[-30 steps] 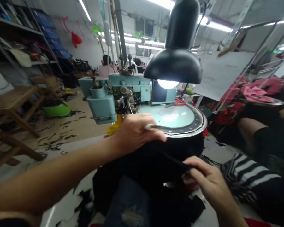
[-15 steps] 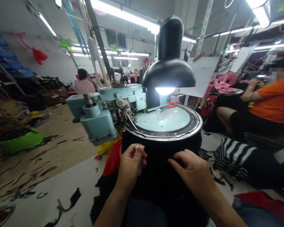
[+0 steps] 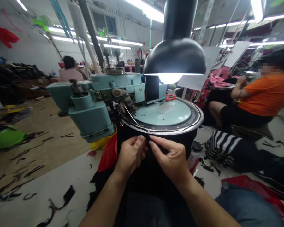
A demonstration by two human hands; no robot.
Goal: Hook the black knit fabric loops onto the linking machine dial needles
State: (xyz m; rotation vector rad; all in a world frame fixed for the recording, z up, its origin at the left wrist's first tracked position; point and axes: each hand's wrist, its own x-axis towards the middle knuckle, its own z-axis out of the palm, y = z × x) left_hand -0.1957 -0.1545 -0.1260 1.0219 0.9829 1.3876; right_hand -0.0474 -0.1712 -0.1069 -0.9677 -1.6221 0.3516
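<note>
A round dial (image 3: 165,115) with a ring of fine points along its rim belongs to a pale-green linking machine (image 3: 92,115). Black knit fabric (image 3: 146,179) hangs from the rim down toward my lap. Just below the front rim, my left hand (image 3: 130,154) is closed, thumb pressed against the curled fingers, at the fabric. My right hand (image 3: 171,154) pinches the black fabric beside it, fingertips almost meeting the left hand's. The exact edge between the fingers is dark and hard to make out. Red-handled scissors (image 3: 170,97) lie on the dial's far side.
A black lamp (image 3: 175,60) shines low over the dial. Red cloth (image 3: 107,153) hangs at the left. Striped fabric (image 3: 223,145) lies on the floor at right, near a person in orange (image 3: 265,97). Dark scraps and a green basin (image 3: 7,137) are at left.
My right hand has moved left and up, closing from a looser pinch near my left hand. Both hands are nearer the rim. The view has shifted closer to the machine.
</note>
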